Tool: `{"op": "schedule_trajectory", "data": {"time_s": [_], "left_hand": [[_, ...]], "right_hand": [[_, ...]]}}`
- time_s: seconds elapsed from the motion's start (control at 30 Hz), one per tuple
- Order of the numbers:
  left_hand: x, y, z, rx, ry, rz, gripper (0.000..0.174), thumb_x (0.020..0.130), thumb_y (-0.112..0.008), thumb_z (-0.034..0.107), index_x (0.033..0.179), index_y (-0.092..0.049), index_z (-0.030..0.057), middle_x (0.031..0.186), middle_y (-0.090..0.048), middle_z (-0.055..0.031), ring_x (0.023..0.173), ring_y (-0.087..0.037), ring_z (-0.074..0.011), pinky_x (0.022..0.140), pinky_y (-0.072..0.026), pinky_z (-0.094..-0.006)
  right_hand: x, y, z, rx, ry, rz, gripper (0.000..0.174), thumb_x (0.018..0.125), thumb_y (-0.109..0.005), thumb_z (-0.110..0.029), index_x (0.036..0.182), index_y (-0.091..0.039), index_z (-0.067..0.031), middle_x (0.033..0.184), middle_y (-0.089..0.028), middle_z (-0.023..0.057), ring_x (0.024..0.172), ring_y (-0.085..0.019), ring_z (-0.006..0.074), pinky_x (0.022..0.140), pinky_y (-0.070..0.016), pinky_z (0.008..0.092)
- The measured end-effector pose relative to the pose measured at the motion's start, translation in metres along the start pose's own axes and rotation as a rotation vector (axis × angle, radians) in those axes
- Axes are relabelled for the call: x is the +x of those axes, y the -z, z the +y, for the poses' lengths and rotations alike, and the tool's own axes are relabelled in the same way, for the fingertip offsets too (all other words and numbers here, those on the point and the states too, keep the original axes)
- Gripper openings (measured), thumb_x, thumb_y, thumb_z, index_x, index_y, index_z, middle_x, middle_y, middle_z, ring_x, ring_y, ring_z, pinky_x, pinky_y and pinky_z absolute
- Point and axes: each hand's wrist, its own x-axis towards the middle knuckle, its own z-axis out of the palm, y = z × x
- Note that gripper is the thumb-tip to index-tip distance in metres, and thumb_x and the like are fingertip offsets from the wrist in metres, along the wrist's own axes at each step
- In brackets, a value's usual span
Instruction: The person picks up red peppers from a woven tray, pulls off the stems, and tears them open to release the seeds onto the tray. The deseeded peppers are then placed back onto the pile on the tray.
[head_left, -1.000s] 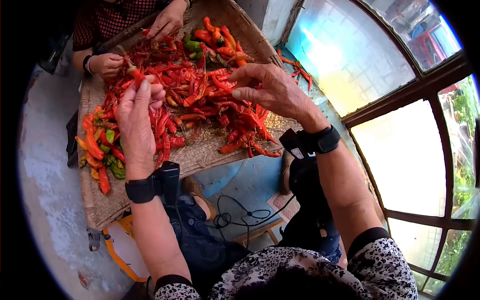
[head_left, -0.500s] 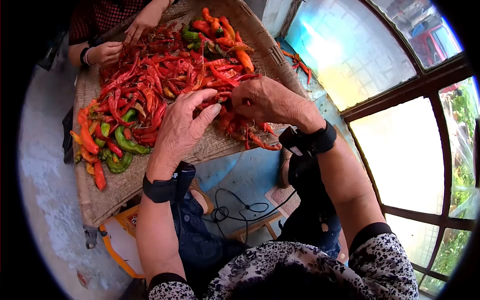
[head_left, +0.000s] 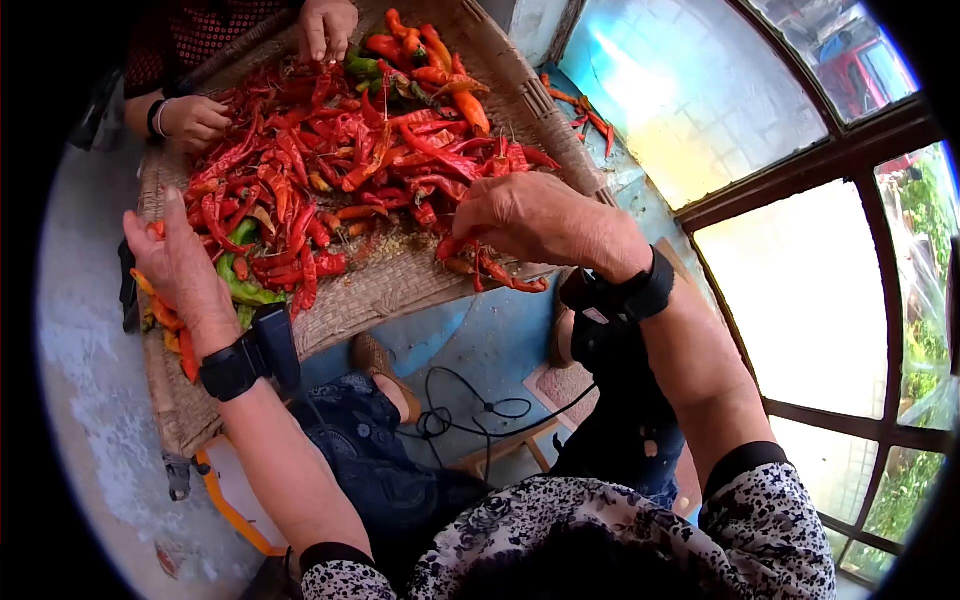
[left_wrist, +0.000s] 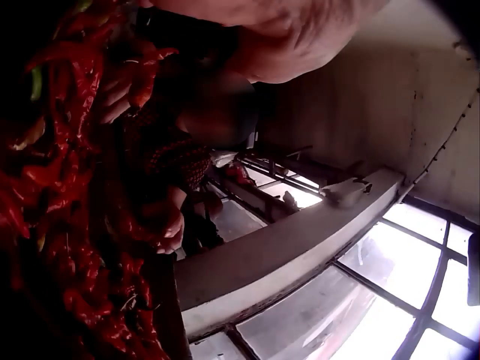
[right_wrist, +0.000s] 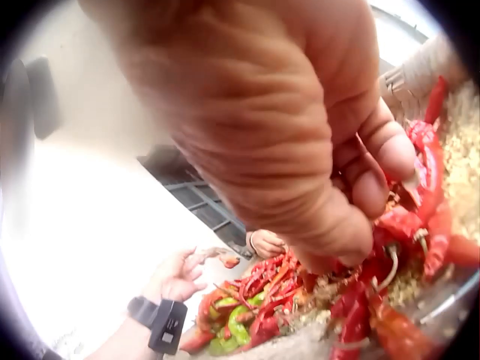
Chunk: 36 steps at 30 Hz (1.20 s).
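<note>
Red chili peppers [head_left: 285, 180] lie heaped on a woven tray [head_left: 385, 290]. My right hand [head_left: 550, 222] reaches down into the heap's near right side, its thumb and curled fingers round a red chili pepper [right_wrist: 401, 221] that the hand partly covers. Over the tray's left side is my left hand [head_left: 185, 270], its fingers spread, beside a smaller pile of mixed peppers. In the right wrist view a short red-orange pepper [right_wrist: 230, 261] appears right at the left hand's fingertips. Green peppers [head_left: 245, 275] show beside this hand.
Another person's hands [head_left: 195, 122] work at the tray's far left edge. Larger orange and green peppers [head_left: 420, 65] form a pile at the far end. A few peppers [head_left: 597, 125] lie on the sill by the window [head_left: 800, 300]. A black cable [head_left: 455, 420] trails below.
My left hand has gone from the right hand's side across to the tray's left. The right hand stays at the heap's near right side. The other person's right-side hand has moved up.
</note>
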Motion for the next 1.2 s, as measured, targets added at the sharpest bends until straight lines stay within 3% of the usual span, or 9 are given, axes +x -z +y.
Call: {"op": "schedule_trajectory", "data": {"time_s": [0.2,0.43,0.5,0.57,0.83,0.9,0.97,1.13,1.2], "left_hand": [[-0.036,-0.022,0.013,-0.113,0.004,-0.259,0.041,0.091,-0.059,0.022,0.126,-0.052,0.0018,0.115,-0.056,-0.0122,0.107,-0.052,-0.0162,0.093,-0.0425,-0.0300],[-0.087,-0.048,0.037,0.111,-0.091,-0.797,0.029,0.091,-0.058,0.019,0.115,-0.060,0.0016,0.097,-0.063,-0.0090,0.084,-0.060,-0.0138,0.075,-0.0500,-0.0269],[-0.097,-0.050,0.036,0.096,-0.083,-0.868,0.030,0.091,-0.058,0.018,0.115,-0.059,0.0014,0.097,-0.064,-0.0096,0.084,-0.061,-0.0143,0.075,-0.0504,-0.0276],[-0.103,-0.050,0.035,0.146,-0.080,-0.957,0.034,0.090,-0.058,0.020,0.118,-0.057,0.0010,0.101,-0.063,-0.0123,0.084,-0.061,-0.0155,0.076,-0.0507,-0.0285],[-0.099,-0.057,0.031,0.149,-0.005,-0.955,0.049,0.090,-0.061,0.024,0.132,-0.047,0.0038,0.116,-0.060,-0.0148,0.100,-0.060,-0.0197,0.086,-0.0488,-0.0313],[-0.106,-0.059,0.033,0.062,-0.038,-0.917,0.043,0.088,-0.062,0.021,0.124,-0.051,0.0003,0.105,-0.062,-0.0122,0.082,-0.060,-0.0145,0.073,-0.0500,-0.0286],[-0.105,-0.060,0.036,0.025,-0.014,-0.952,0.040,0.090,-0.061,0.021,0.122,-0.052,0.0003,0.104,-0.063,-0.0098,0.086,-0.061,-0.0145,0.076,-0.0498,-0.0277],[-0.093,-0.055,0.043,0.093,0.087,-1.107,0.031,0.092,-0.060,0.022,0.112,-0.056,-0.0012,0.097,-0.064,-0.0041,0.084,-0.060,-0.0103,0.073,-0.0480,-0.0234],[-0.086,-0.050,0.040,-0.081,0.161,-0.911,0.029,0.092,-0.059,0.025,0.107,-0.059,-0.0001,0.091,-0.064,-0.0023,0.079,-0.058,-0.0084,0.069,-0.0462,-0.0214]], "right_hand": [[0.010,-0.019,0.002,-0.265,-0.032,-0.061,0.008,0.079,-0.058,-0.012,0.083,-0.064,-0.0071,0.073,-0.062,0.0134,0.073,-0.063,0.0328,0.062,-0.0500,0.0427],[0.027,-0.004,-0.007,-0.258,-0.152,-0.097,0.009,0.075,-0.058,-0.015,0.080,-0.061,-0.0068,0.069,-0.061,0.0150,0.070,-0.063,0.0335,0.059,-0.0490,0.0433],[0.033,-0.003,0.006,-0.149,-0.131,0.297,0.009,0.074,-0.056,-0.009,0.081,-0.061,-0.0051,0.069,-0.062,0.0164,0.069,-0.063,0.0339,0.059,-0.0493,0.0423],[0.039,0.004,0.012,-0.072,-0.131,0.431,0.009,0.074,-0.056,-0.007,0.082,-0.061,-0.0041,0.069,-0.062,0.0167,0.068,-0.063,0.0342,0.059,-0.0496,0.0418],[0.047,0.013,0.000,0.130,-0.005,0.675,0.012,0.077,-0.066,-0.010,0.080,-0.061,0.0007,0.069,-0.062,0.0163,0.065,-0.062,0.0332,0.060,-0.0492,0.0388],[0.047,0.016,-0.008,0.162,-0.035,0.603,0.015,0.079,-0.067,-0.013,0.081,-0.061,0.0013,0.069,-0.062,0.0157,0.064,-0.061,0.0320,0.059,-0.0487,0.0374],[0.045,0.020,-0.017,0.297,-0.052,0.453,0.021,0.085,-0.066,-0.018,0.083,-0.061,0.0021,0.068,-0.061,0.0145,0.059,-0.058,0.0279,0.057,-0.0470,0.0343],[0.050,0.011,-0.018,0.501,0.010,0.505,0.025,0.087,-0.064,-0.022,0.083,-0.063,0.0025,0.066,-0.061,0.0142,0.056,-0.056,0.0254,0.055,-0.0466,0.0345],[0.048,0.007,-0.017,0.582,-0.013,0.564,0.027,0.088,-0.063,-0.024,0.083,-0.064,0.0029,0.065,-0.061,0.0147,0.056,-0.057,0.0255,0.055,-0.0468,0.0353]]}}
